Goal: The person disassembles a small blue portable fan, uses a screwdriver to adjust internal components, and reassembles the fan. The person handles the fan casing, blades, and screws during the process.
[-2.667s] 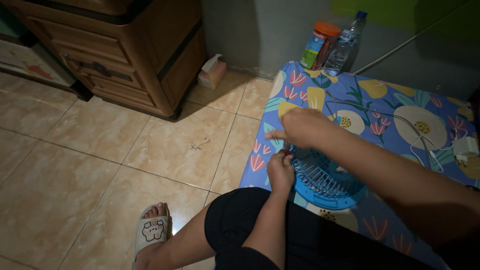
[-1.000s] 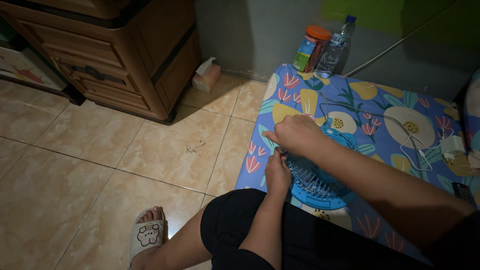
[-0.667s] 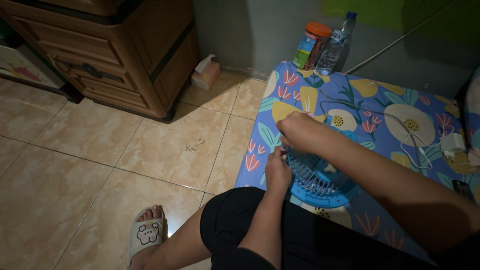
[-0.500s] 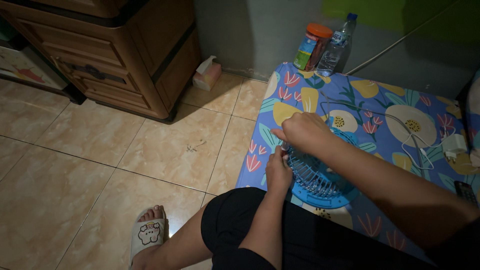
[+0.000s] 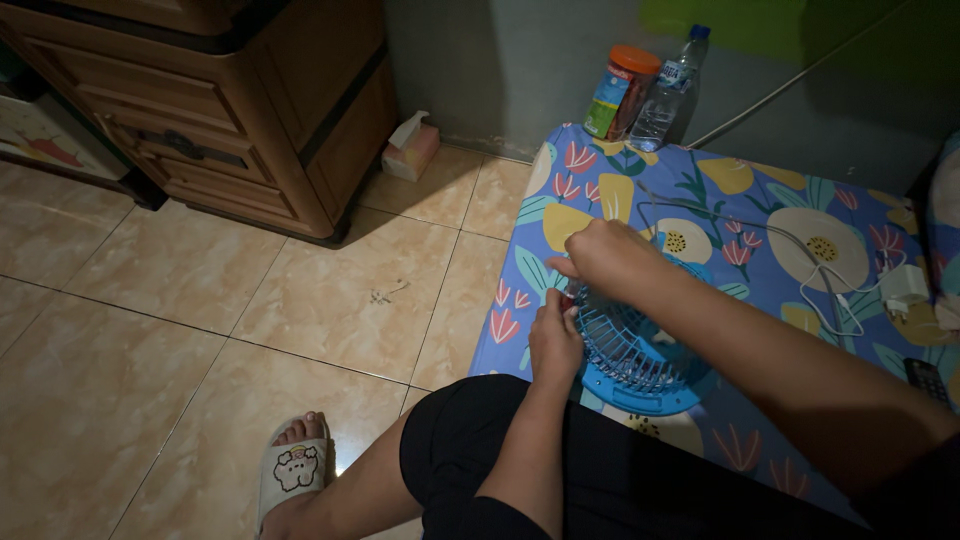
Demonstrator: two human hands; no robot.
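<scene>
A small blue fan (image 5: 640, 355) with a wire grille lies face up on a flowered mattress (image 5: 760, 210), close to my lap. My left hand (image 5: 555, 340) pinches the fan's left rim, fingers closed on it. My right hand (image 5: 605, 258) is curled over the far edge of the grille and grips it from above. A small reddish thing shows between the two hands; I cannot tell what it is.
A jar with an orange lid (image 5: 622, 92) and a clear water bottle (image 5: 672, 88) stand by the wall. A white cable with a charger (image 5: 905, 285) lies at the right. A tissue box (image 5: 410, 150) sits beside a wooden dresser (image 5: 220, 110). My sandalled foot (image 5: 292, 468) rests on tiled floor.
Both hands have stayed on the fan's left rim with small shifts of the right hand's fingers; the view has drifted slightly.
</scene>
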